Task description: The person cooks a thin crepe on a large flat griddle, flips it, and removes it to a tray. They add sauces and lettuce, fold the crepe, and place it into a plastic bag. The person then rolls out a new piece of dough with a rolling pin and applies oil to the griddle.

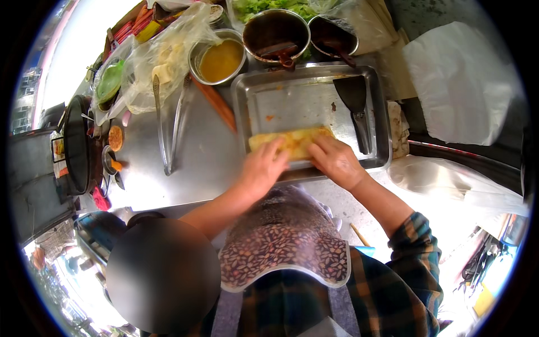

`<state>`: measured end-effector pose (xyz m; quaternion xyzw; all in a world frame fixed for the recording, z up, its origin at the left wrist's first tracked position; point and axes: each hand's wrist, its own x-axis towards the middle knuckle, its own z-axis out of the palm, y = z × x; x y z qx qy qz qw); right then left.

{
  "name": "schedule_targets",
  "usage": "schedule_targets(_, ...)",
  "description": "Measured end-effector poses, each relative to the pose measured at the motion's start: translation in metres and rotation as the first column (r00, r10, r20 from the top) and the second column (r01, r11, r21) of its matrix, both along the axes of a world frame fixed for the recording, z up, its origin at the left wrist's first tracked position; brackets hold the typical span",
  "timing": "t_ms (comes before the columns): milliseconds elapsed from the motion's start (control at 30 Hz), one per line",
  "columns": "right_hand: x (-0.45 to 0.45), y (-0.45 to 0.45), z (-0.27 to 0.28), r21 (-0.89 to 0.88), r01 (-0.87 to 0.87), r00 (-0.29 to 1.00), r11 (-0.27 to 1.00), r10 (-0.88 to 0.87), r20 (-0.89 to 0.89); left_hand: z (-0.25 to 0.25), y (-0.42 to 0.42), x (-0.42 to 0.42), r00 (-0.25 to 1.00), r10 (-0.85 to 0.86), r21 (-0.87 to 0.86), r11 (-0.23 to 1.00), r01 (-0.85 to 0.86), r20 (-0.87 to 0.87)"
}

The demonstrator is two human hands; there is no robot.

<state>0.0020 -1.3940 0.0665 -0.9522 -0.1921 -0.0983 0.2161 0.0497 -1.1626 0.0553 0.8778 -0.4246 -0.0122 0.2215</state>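
A long rolled pancake (294, 141), golden and lightly browned, lies across the near side of a rectangular stainless-steel tray (290, 99). My left hand (266, 164) grips its left part, fingers curled over the top. Farther along, my right hand (334, 160) holds the right end, thumb side toward the middle. Both thumbs and the underside of the roll are hidden or blurred. To the right of the roll, inside the tray, rests a wide black spatula (356, 113) with its blade pointing away from me.
Metal tongs (166, 139) and a wooden stick (217, 103) lie left of the tray. Behind stand a bowl of yellow liquid (222, 61) and two pots of dark sauce (276, 36). A round griddle (78, 145) is at far left, white plastic bags (459, 84) at right.
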Motion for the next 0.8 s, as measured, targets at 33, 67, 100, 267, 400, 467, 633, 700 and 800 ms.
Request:
schedule_targets(33,-0.006,-0.003,0.007,0.069,0.051,0.996,0.996,-0.046,-0.076,-0.001,0.001,-0.003,1.0,0.002,-0.012,1.0,-0.002,0.0)
schedule_targets(67,-0.008,-0.007,0.014,0.12,0.151,0.977,0.981,-0.13,-0.168,-0.005,0.001,-0.002,0.999,-0.003,-0.009,1.0,0.003,0.044)
schedule_targets(100,-0.01,-0.008,0.005,0.141,0.197,0.965,0.97,-0.166,-0.204,-0.01,0.002,-0.004,0.996,-0.016,-0.003,1.0,0.016,0.083)
schedule_targets(267,0.011,-0.012,-0.029,0.227,0.303,0.943,0.926,-0.258,-0.209,-0.023,-0.008,0.017,0.984,-0.014,0.065,0.998,0.002,0.18)
schedule_targets(400,0.018,-0.031,-0.013,0.356,0.464,0.873,0.812,-0.349,-0.341,-0.005,-0.012,0.049,0.995,-0.035,0.062,0.998,0.029,0.095)
schedule_targets(467,0.0,-0.05,-0.004,0.412,0.595,0.798,0.691,-0.442,-0.41,0.01,-0.022,0.054,0.998,-0.055,-0.029,0.998,0.055,0.003)
schedule_targets(633,-0.068,-0.053,0.007,0.471,0.779,0.627,0.413,-0.536,-0.565,0.039,-0.151,0.062,0.896,-0.205,-0.438,0.899,0.013,-0.394)
schedule_targets(700,-0.083,-0.046,0.02,0.44,0.797,0.604,0.414,-0.561,-0.566,0.03,-0.239,0.075,0.732,-0.287,-0.573,0.802,-0.169,-0.618)
schedule_targets(800,-0.104,-0.038,0.031,0.406,0.834,0.551,0.373,-0.604,-0.576,-0.018,-0.359,0.09,0.714,-0.133,-0.486,0.814,-0.317,-0.688)
